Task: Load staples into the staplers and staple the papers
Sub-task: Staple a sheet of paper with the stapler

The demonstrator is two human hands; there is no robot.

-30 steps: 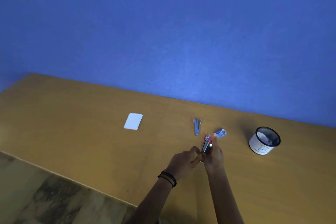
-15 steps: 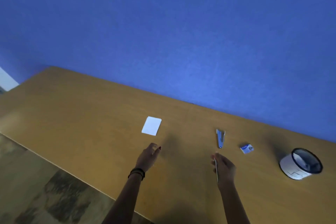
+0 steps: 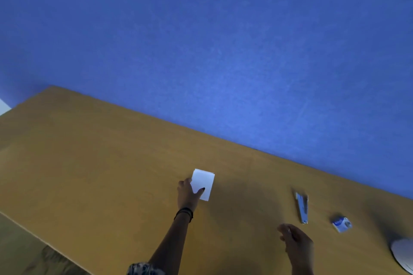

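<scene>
A small stack of white papers (image 3: 204, 182) lies on the wooden table (image 3: 100, 163). My left hand (image 3: 187, 194) grips its near left corner, thumb on top and fingers at the left edge. To the right, my right hand (image 3: 296, 242) is curled round a slim stapler (image 3: 289, 231); only a thin sliver of it shows between the fingers. A second, blue-grey stapler (image 3: 302, 207) lies on the table just beyond my right hand. A small blue and white staple box (image 3: 342, 224) sits to the right of that stapler.
A white cup (image 3: 403, 254) is cut off by the frame's lower right corner. A blue wall (image 3: 223, 51) rises behind the table's far edge. The table's near edge runs diagonally at the lower left, with floor beyond it.
My hands have come apart from working on the stapler together. My left hand has reached left across the table and taken hold of the papers. My right hand keeps the stapler. The view has shifted left.
</scene>
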